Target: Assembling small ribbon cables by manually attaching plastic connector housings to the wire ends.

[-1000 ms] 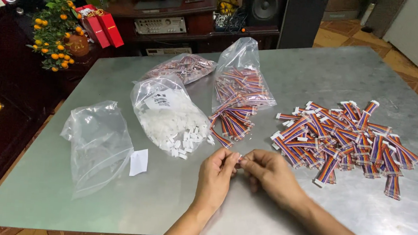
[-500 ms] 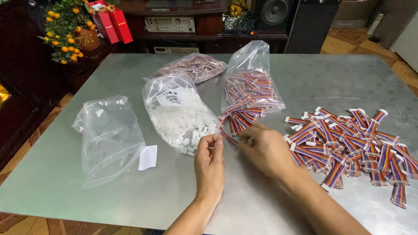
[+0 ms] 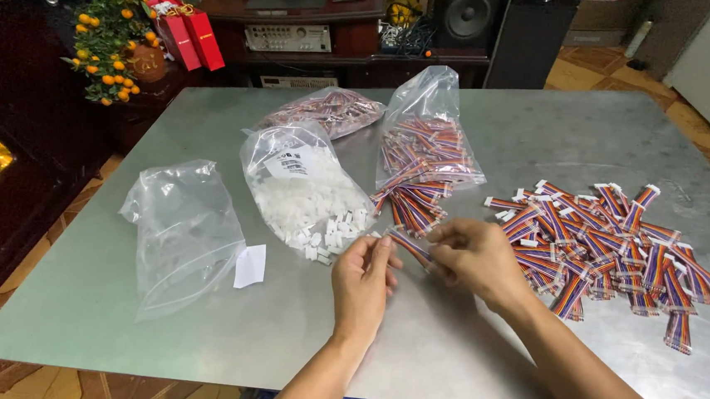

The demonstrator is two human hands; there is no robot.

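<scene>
Over the grey metal table [image 3: 543,129] both hands meet near the front middle. The right hand [image 3: 476,260] pinches a short ribbon cable [image 3: 408,244], a flat strip of many coloured wires running red, blue, orange and purple side by side. The cable lies slanted between the two hands, just above the tabletop. The left hand [image 3: 363,279] closes its fingertips at the cable's left end, beside a small white plug; whether it grips the plug or the cable itself is hard to tell, since the fingers cover that spot. Just behind the hands an open clear bag of white plugs [image 3: 305,192] spills some pieces onto the table. Next to it, to the right, a second clear bag of cables [image 3: 429,150] lies with its mouth open and a bundle of cables sliding out. A loose pile of cables [image 3: 610,242] with white ends spreads to the right of the right hand. Far to the left lies an empty clear bag [image 3: 182,233] with a white paper slip [image 3: 250,265] beside it.
</scene>
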